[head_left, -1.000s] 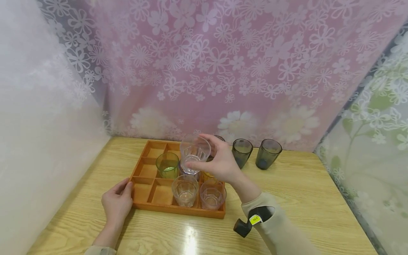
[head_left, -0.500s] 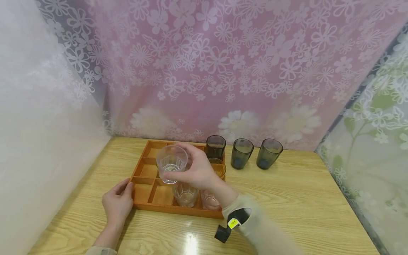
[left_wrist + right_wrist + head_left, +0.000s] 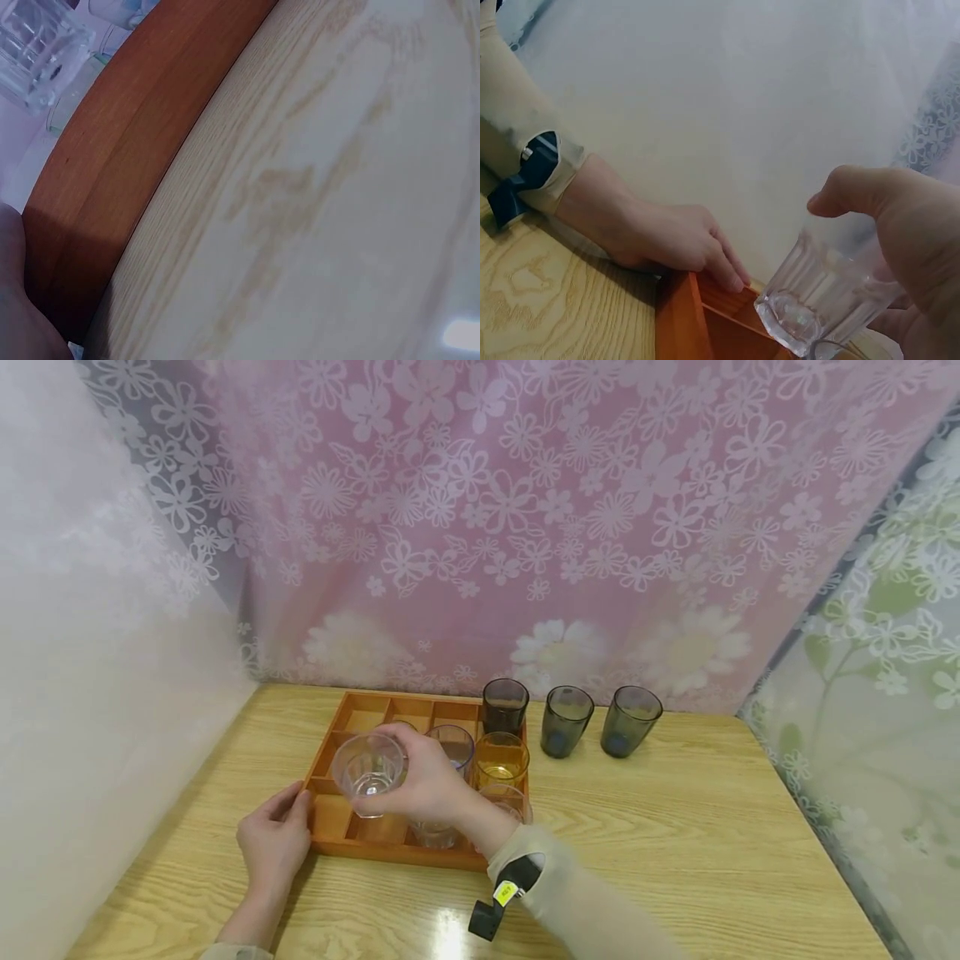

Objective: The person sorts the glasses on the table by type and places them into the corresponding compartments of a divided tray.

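My right hand holds a clear faceted glass tumbler by its side, thumb towards me. The tumbler hangs over the left part of an orange-brown wooden compartment tray, slightly tilted in the right wrist view. My left hand grips the tray's left edge, its fingertips over the rim in the right wrist view. In the tray stand a bluish glass, an amber glass, a dark smoky glass and a pinkish glass. Another clear tumbler is partly hidden under my right hand; a green glass is mostly covered.
Two smoky grey glasses stand on the wood-grain table right of the tray. A pink flowered curtain hangs at the back, with pale cloths at both sides. Back-left compartments show bare wood.
My right hand has carried the clear tumbler left and towards me, from over the tray's middle to its left part. The bluish and amber glasses show more now. My left hand stays put.
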### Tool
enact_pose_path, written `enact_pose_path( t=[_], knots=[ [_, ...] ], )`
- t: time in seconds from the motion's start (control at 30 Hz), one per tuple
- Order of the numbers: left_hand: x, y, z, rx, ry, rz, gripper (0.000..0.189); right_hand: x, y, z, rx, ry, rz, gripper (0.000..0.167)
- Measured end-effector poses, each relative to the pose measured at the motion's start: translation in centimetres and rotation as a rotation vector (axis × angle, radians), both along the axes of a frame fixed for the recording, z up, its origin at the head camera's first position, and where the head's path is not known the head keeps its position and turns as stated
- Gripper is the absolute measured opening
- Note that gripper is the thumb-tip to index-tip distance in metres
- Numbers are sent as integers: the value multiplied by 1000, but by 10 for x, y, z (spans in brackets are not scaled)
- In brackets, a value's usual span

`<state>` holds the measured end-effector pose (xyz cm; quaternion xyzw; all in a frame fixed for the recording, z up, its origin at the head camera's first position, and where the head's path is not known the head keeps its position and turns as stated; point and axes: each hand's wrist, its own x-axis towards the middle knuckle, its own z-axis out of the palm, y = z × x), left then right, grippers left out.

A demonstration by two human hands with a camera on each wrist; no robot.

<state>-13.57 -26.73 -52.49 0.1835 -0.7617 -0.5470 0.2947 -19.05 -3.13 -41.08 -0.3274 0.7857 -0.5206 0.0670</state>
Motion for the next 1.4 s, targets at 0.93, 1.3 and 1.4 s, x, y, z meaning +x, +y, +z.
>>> enact_pose_path(
  t=[0.93,1.3,1.4],
  knots=[
    [0,1,0,7,0,10,21,-4,-6,-7,406,200,88,95],
    [0,0,-1,11,-10,12,21,-4,-10,-8,589,298,107,97],
    [-1,1,-1,22,-16,7,22,-4,-8,-5,613,303,115,97]
  ],
)
